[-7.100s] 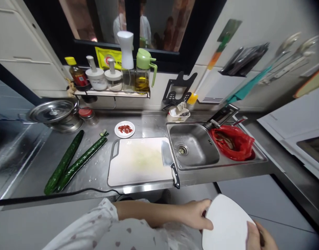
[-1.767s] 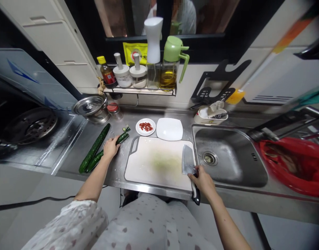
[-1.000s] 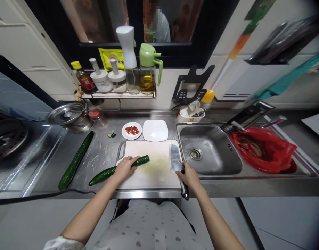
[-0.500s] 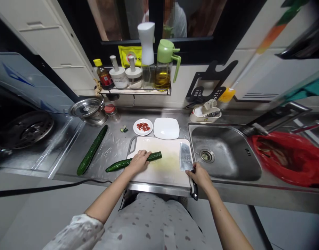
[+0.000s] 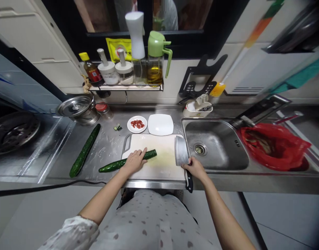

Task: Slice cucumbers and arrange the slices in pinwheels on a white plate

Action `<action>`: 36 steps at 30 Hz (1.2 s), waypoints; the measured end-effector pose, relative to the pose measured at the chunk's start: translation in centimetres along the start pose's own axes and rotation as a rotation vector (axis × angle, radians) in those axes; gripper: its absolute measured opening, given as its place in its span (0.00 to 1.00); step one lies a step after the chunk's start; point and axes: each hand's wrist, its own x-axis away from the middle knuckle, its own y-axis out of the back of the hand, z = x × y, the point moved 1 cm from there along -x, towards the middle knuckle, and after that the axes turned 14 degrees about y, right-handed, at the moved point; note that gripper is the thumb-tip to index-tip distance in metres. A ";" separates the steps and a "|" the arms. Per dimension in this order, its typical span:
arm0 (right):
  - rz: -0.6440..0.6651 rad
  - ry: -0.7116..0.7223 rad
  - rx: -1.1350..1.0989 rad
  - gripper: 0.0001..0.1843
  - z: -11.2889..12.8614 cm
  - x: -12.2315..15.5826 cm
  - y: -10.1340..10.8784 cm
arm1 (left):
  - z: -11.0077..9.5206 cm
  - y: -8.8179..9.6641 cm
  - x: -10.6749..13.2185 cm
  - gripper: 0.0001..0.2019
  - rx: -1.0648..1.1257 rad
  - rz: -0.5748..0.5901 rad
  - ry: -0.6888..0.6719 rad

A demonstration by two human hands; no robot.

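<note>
My left hand [image 5: 135,161] is closed over the middle of a green cucumber [image 5: 111,167]. The cucumber's cut right end rests on a white cutting board [image 5: 154,173], while its tapered left end reaches past the board over the counter. At the board's right side, my right hand [image 5: 197,168] grips a cleaver [image 5: 181,152] where blade meets handle. The black handle [image 5: 189,183] points towards me over the board's front corner, and the broad blade points away. A second, whole cucumber [image 5: 84,151] lies on the counter to the left.
Behind the board are a plate of chopped red pieces [image 5: 131,129] and a white square plate [image 5: 161,125]. Small cucumber scraps [image 5: 117,127] lie nearby. A sink [image 5: 217,168] and red plastic bag [image 5: 284,159] are on the right; a lidded pot [image 5: 83,114] stands left.
The cleaver blade has tilted a little under my right hand. My left hand stays on the cucumber. The whole view has shifted slightly as my head turned right.
</note>
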 end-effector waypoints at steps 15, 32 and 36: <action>0.109 0.101 0.179 0.09 5.6 0.8 -1.0 | -1.2 -0.8 -1.1 0.23 0.050 -0.095 -0.120; 0.186 0.253 0.214 0.11 12.3 1.0 -2.1 | -1.3 -0.4 -1.7 0.24 0.037 -0.087 -0.114; 0.202 0.263 0.218 0.11 12.7 0.9 -2.4 | -1.4 -0.4 -1.6 0.24 0.039 -0.082 -0.098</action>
